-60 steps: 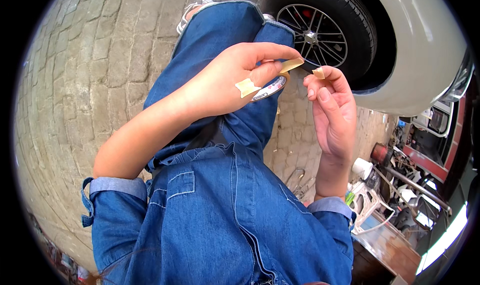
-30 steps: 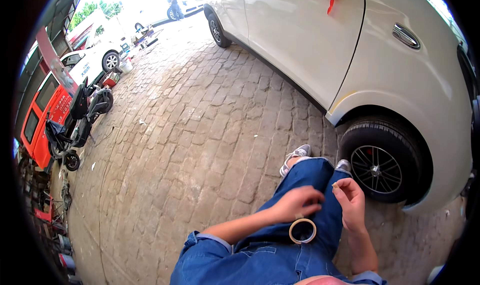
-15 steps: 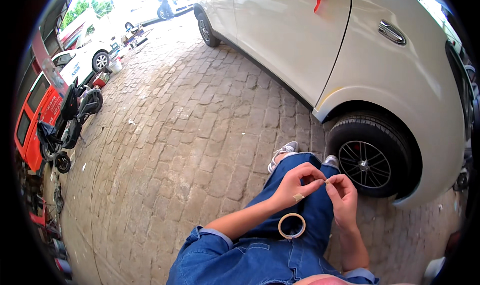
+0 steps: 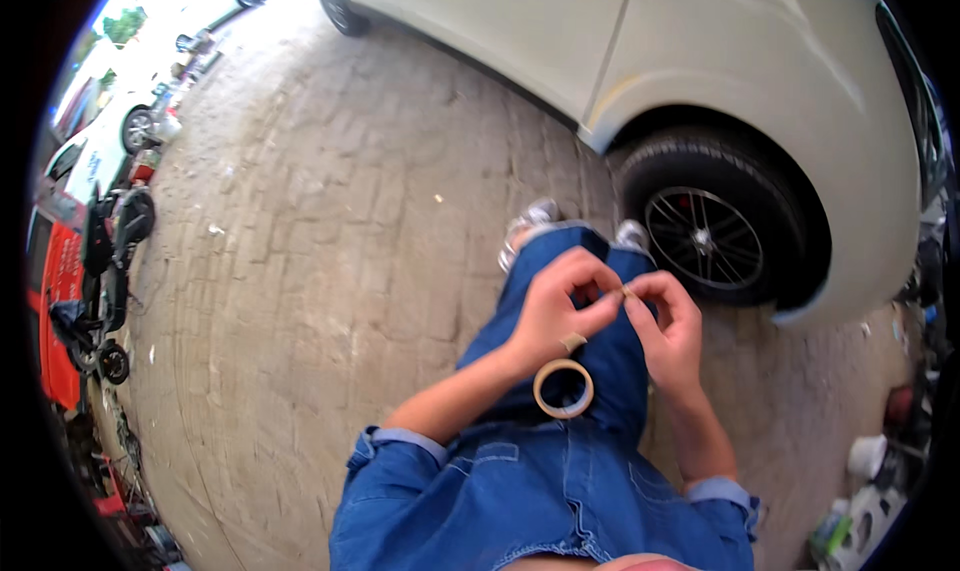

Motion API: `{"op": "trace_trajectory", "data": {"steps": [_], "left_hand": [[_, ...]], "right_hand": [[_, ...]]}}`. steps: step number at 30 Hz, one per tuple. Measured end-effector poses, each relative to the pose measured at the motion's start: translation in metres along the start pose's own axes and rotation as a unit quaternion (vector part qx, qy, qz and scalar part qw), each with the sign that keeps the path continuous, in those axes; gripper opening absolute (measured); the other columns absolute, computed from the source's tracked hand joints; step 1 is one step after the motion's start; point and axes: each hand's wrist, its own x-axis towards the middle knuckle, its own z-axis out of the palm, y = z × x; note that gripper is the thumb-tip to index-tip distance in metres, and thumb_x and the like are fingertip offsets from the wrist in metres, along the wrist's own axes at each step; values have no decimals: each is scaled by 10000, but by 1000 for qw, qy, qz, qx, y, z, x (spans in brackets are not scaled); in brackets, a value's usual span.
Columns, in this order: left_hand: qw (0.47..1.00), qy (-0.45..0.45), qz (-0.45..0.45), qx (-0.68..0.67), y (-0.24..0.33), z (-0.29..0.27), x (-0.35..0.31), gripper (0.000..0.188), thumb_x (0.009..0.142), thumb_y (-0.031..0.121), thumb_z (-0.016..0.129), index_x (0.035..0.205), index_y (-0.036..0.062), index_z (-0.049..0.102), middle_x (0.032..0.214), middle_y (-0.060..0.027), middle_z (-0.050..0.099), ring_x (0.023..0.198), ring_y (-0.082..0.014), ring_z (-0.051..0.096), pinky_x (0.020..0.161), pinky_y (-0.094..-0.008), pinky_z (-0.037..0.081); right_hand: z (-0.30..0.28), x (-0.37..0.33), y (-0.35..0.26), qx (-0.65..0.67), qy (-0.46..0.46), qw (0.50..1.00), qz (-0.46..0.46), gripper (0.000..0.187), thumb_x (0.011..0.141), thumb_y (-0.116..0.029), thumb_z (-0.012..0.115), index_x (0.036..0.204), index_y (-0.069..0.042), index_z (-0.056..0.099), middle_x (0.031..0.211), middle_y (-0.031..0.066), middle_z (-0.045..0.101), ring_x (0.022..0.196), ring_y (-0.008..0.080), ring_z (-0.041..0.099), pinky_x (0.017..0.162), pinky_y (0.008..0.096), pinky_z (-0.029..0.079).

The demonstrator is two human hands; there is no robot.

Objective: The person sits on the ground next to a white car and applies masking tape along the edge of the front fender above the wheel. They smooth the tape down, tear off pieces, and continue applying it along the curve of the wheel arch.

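Note:
My left hand (image 4: 562, 306) and my right hand (image 4: 668, 329) meet above my knees, thumbs and fingers pinched together. Between their fingertips is a tiny tan piece (image 4: 627, 291), apparently masking tape; most of it is hidden. A short strip of tan tape (image 4: 572, 343) sticks to my left hand near the wrist. Below that hand, a roll of masking tape (image 4: 540, 403) lies against my blue denim clothes, its open ring facing up. Just beyond my hands stands the cream car (image 4: 780, 71), with a black wheel (image 4: 705, 236) in its arch.
Stone paving (image 4: 320, 271) stretches to the left and ahead. Along the left edge stand a dark scooter (image 4: 112, 241), a red vehicle (image 4: 62, 316) and a white car (image 4: 100, 156). At the lower right are a white tub (image 4: 866, 457) and other clutter. My shoes (image 4: 528, 233) are close to the wheel.
The view has tilted down and shifted, so the car, wheel, hands and tape roll sit higher and further left. Both hands keep their pinch on the small tape piece.

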Motion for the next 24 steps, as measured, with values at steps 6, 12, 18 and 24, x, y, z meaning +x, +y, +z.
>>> {"op": "trace_trajectory", "data": {"steps": [6,12,18,24], "left_hand": [[999,46,-4,-15,-7,15,-1,86,776,-23,687,808,16,618,822,-3,540,698,-77,475,622,-227,398],[976,69,-113,-171,-24,27,-6,50,839,18,672,872,24,634,832,33,567,749,-38,488,665,-208,401],[883,111,-204,-409,-37,26,4,124,918,138,701,985,36,682,855,47,607,767,-19,481,702,-187,386],[860,145,-202,-446,-45,7,16,110,895,99,713,964,20,678,806,61,590,728,-7,494,664,-179,409]], "right_hand": [[-2,-5,12,-22,15,1000,-13,143,914,4,641,1057,2,629,988,31,626,929,101,569,878,245,447],[-3,4,14,14,51,998,34,610,919,-38,672,1452,15,378,1003,33,569,911,78,540,862,245,461],[1,20,22,16,36,995,88,222,938,-48,669,1149,3,620,989,-2,612,882,40,542,802,187,438],[19,50,22,-19,27,996,87,186,930,-40,684,1105,8,643,984,7,646,863,35,563,785,186,447]]}}
